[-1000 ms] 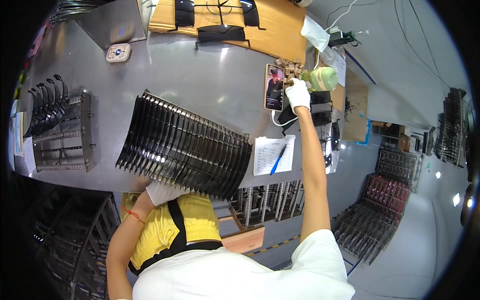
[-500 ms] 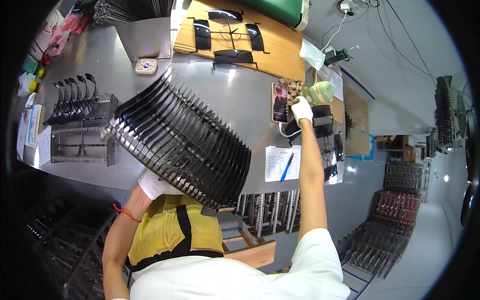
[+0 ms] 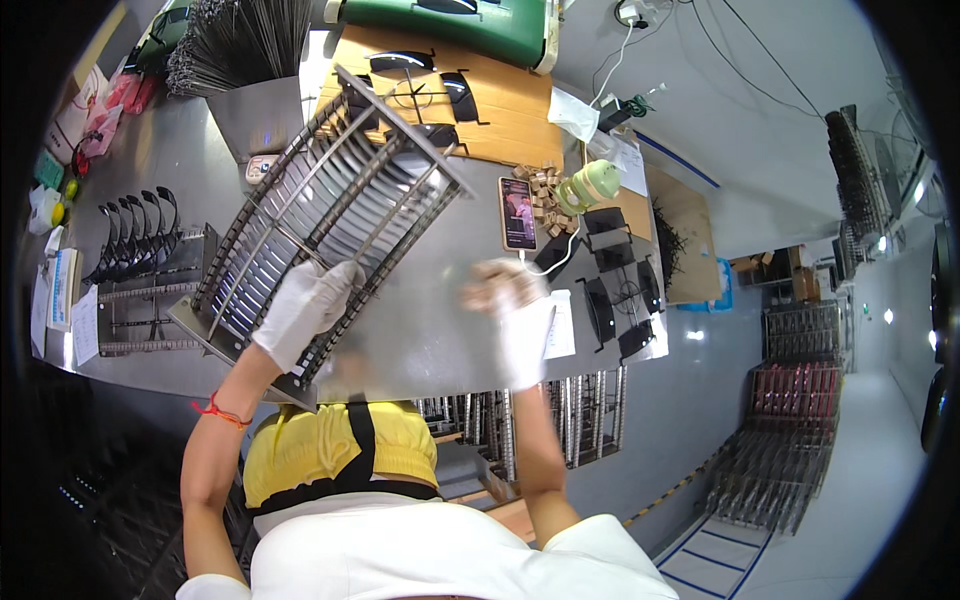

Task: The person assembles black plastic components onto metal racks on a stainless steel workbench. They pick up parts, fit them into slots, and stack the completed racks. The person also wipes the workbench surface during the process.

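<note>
A long metal rack (image 3: 348,207) holding a row of dark curved plates is tilted above the table, its barred frame facing me. My left hand (image 3: 313,304), in a white glove, is closed around a bar of the rack near its lower part. To the right of the rack, my right hand (image 3: 503,290) is over the table, smeared by motion. Something brownish shows at its fingers, but I cannot make out what. Beyond it lies a pile of small brown blocks (image 3: 546,196), beside a phone (image 3: 518,214) and a green bottle (image 3: 588,186).
At left on the metal table (image 3: 410,345) stands another rack (image 3: 150,305) with several curved black pieces (image 3: 135,235). A metal bin (image 3: 258,118) of thin rods is at the back. Dark plates lie on cardboard (image 3: 500,130) and at right. A paper sheet (image 3: 560,325) lies near the front edge.
The rack has turned over in my left hand, so its barred frame now faces me. My right hand has drawn back from the brown blocks toward the rack.
</note>
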The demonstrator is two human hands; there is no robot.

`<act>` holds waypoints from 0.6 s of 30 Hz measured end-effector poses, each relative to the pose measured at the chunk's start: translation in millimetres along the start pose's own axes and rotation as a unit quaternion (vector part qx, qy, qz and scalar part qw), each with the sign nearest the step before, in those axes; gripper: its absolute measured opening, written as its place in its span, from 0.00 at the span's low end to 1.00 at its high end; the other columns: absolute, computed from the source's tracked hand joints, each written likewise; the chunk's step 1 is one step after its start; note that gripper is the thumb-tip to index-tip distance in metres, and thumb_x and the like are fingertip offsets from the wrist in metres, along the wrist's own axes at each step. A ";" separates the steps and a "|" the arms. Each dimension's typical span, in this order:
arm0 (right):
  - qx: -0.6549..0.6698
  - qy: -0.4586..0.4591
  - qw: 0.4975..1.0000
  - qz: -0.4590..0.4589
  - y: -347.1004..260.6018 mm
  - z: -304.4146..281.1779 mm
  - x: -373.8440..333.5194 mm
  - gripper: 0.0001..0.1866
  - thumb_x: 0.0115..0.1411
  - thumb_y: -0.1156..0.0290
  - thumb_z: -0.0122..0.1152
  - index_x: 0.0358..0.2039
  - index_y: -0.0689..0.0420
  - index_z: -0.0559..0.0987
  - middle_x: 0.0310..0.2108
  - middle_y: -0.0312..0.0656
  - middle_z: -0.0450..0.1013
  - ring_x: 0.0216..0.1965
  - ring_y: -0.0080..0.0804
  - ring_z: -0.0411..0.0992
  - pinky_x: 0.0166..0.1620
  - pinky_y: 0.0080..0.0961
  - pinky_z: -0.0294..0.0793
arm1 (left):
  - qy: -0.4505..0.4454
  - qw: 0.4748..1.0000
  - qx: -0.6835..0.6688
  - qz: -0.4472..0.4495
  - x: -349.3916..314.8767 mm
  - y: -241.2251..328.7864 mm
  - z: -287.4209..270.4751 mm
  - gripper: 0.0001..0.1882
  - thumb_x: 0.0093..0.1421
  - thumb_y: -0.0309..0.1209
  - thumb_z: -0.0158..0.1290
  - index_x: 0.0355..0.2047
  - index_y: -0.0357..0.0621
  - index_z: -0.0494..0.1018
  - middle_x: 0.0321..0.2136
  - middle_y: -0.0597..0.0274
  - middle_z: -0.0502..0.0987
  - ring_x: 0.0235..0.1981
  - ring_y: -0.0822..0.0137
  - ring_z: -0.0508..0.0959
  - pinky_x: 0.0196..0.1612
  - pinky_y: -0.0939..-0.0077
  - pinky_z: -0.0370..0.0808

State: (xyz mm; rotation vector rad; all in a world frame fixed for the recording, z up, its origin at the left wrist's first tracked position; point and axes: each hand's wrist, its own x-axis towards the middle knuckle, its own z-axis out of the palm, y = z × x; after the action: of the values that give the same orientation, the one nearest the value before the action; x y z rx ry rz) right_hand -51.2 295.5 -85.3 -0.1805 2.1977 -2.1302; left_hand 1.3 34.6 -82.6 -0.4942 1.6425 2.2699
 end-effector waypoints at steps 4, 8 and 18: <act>-0.347 -0.007 0.878 -0.329 2.7 89.0 -35.4 0.15 0.54 0.76 0.65 0.44 0.59 0.78 0.44 0.49 0.78 0.46 0.47 0.76 0.56 0.40 0.74 | -0.006 0.997 -0.074 0.004 4.8 -26.8 6.7 0.14 0.70 0.41 0.51 0.33 0.44 0.71 0.15 0.78 0.60 0.12 0.83 0.57 0.15 0.85 0.50; -0.385 0.024 0.865 -0.321 22.0 100.7 -32.7 0.13 0.53 0.76 0.63 0.41 0.60 0.79 0.40 0.46 0.78 0.43 0.48 0.76 0.62 0.50 0.64 | -0.001 0.997 -0.064 0.040 2.2 -33.0 11.0 0.17 0.68 0.46 0.53 0.32 0.45 0.72 0.15 0.78 0.62 0.13 0.83 0.57 0.16 0.85 0.51; -0.442 -0.024 0.840 -0.313 40.2 141.2 -26.6 0.22 0.51 0.74 0.64 0.49 0.59 0.74 0.54 0.48 0.70 0.62 0.45 0.64 0.66 0.63 0.50 | -0.021 0.985 0.073 0.157 -3.5 -26.4 -27.7 0.16 0.72 0.37 0.46 0.41 0.34 0.76 0.24 0.69 0.74 0.24 0.78 0.68 0.28 0.78 0.67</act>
State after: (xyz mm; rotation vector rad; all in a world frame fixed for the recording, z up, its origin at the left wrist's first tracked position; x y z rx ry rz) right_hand -6.9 160.5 -130.8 -1.1058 3.2032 -1.0003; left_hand 18.6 16.1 -111.6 -0.1589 1.9644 2.3271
